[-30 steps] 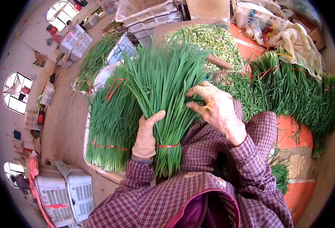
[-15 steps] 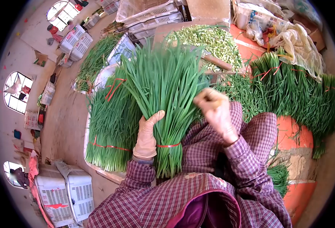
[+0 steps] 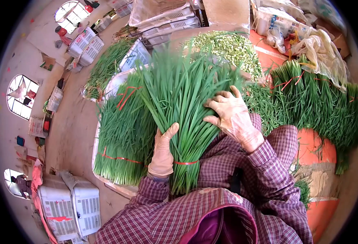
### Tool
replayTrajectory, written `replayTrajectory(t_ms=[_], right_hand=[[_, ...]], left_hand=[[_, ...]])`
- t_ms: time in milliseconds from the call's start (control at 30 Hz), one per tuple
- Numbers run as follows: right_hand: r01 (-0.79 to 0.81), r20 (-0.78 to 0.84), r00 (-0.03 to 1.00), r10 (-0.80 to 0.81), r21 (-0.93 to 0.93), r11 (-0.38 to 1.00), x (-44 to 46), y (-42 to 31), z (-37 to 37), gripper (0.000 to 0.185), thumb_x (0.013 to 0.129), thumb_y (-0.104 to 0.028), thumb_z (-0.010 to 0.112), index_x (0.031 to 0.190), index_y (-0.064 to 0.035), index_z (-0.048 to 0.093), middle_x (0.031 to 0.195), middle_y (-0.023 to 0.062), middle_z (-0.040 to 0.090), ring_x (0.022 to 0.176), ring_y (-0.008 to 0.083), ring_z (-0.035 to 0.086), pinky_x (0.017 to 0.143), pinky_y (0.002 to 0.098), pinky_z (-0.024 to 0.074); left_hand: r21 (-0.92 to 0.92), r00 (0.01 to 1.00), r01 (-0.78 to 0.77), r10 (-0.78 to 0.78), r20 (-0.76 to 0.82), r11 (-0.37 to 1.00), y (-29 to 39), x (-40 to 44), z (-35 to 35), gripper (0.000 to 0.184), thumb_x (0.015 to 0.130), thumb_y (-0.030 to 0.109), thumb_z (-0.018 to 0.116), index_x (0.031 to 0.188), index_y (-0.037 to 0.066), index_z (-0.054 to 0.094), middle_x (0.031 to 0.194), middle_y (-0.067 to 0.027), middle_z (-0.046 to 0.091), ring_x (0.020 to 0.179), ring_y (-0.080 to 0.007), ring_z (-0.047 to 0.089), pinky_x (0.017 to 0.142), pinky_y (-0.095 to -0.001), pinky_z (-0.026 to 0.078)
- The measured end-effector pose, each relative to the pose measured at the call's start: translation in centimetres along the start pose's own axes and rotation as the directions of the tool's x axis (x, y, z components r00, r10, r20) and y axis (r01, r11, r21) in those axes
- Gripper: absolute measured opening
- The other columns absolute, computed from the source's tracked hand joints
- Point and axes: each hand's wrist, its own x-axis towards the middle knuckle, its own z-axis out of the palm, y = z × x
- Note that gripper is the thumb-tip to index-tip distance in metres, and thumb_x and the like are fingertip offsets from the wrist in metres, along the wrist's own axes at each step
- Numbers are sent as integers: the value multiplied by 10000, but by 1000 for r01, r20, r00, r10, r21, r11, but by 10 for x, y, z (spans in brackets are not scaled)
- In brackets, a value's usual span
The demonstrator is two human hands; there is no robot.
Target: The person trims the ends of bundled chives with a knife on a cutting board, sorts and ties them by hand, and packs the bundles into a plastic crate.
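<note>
A bundle of long green leafy stalks (image 3: 187, 110) stands upright over my lap, with a red band around its lower part. Gloved and wrapped round its left side, my left hand (image 3: 163, 150) grips the bundle just above the band. My right hand (image 3: 231, 116) is at the bundle's right side, fingers apart and bent, the fingertips touching the outer leaves. Close by on the left, banded bundles (image 3: 124, 138) of the same stalks lie in a white crate (image 3: 95, 142).
Chopped stalk pieces (image 3: 227, 49) lie on a board at the back. More banded bundles (image 3: 309, 97) and plastic bags (image 3: 321, 53) are at the right. Stacked crates (image 3: 162, 18) stand behind, and white crates (image 3: 71, 203) at the lower left. A person is partly visible at the far left.
My right hand has opened from a closed shape and moved up against the leaves. The bundle's top has spread towards the right. My left hand keeps its grip.
</note>
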Motion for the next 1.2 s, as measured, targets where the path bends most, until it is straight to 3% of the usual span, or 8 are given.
replayTrajectory(t_ms=[167, 333, 467, 700, 900, 1033, 1100, 1200], right_hand=[[-221, 286, 939, 189, 82, 972, -44, 19, 11, 413, 925, -475, 598, 1129, -134, 711, 1045, 85, 692, 1086, 277, 590, 1108, 491, 331], [-131, -293, 940, 176, 168, 977, 3, 2, -50, 306, 780, -110, 751, 1081, -101, 693, 1047, 82, 688, 1014, 291, 612, 951, 439, 438], [-9, -346, 926, 154, 384, 923, 38, -22, -50, 239, 803, -119, 762, 1024, -76, 683, 795, 22, 680, 794, 247, 638, 776, 378, 470], [-101, -211, 945, 249, 538, 837, 57, -42, -2, 161, 857, -186, 752, 867, -31, 711, 759, 83, 683, 702, 188, 665, 647, 302, 527], [-117, -200, 753, 627, 897, 425, 64, 7, -24, 147, 950, -149, 661, 939, -9, 707, 821, 1, 696, 784, 62, 592, 719, 231, 490], [-248, -108, 903, 415, 658, 711, 44, -27, -36, 113, 874, -145, 730, 920, -42, 716, 822, 75, 716, 744, 156, 684, 689, 289, 546], [-114, -241, 943, 227, 407, 906, 38, -37, -17, 111, 811, -155, 763, 851, -71, 701, 785, 65, 698, 742, 216, 690, 666, 317, 552], [-175, -165, 956, 243, 342, 923, 33, -46, 3, 200, 738, -219, 807, 785, -87, 665, 707, 44, 641, 750, 229, 675, 670, 359, 534]], left_hand=[[-62, 999, 22, -24, -41, 998, -3, 1, -9, 547, 868, 197, 775, 1344, 39, 555, 1261, -51, 625, 1109, -181, 611, 989, -352, 506], [13, 999, -1, 2, -52, 1000, 0, -3, 3, 555, 876, 137, 768, 1364, 45, 519, 1261, -48, 623, 1123, -173, 604, 1000, -331, 488], [24, 1000, -13, 13, 0, 1000, 1, -5, 11, 543, 881, 89, 745, 1367, 47, 506, 1275, -56, 616, 1149, -180, 596, 1010, -337, 485], [82, 996, -88, 86, 28, 993, 4, -10, 27, 615, 843, 164, 782, 1380, 28, 516, 1267, -53, 614, 1117, -188, 601, 996, -346, 484], [114, 997, -80, 80, 11, 990, 2, -7, 19, 616, 866, 125, 752, 1415, 55, 480, 1308, -43, 595, 1177, -171, 568, 1045, -336, 445], [147, 998, -55, 55, 2, 988, 7, -10, 29, 598, 862, 194, 762, 1383, 32, 515, 1270, -45, 609, 1155, -175, 568, 1033, -345, 439], [130, 1000, -28, 27, 10, 991, 8, -10, 31, 594, 869, 190, 753, 1387, 33, 506, 1280, -48, 600, 1161, -177, 565, 1033, -347, 439], [120, 1000, -17, 15, 17, 993, 7, -12, 31, 585, 883, 186, 734, 1395, 36, 492, 1302, -53, 581, 1175, -180, 556, 1037, -350, 437]])
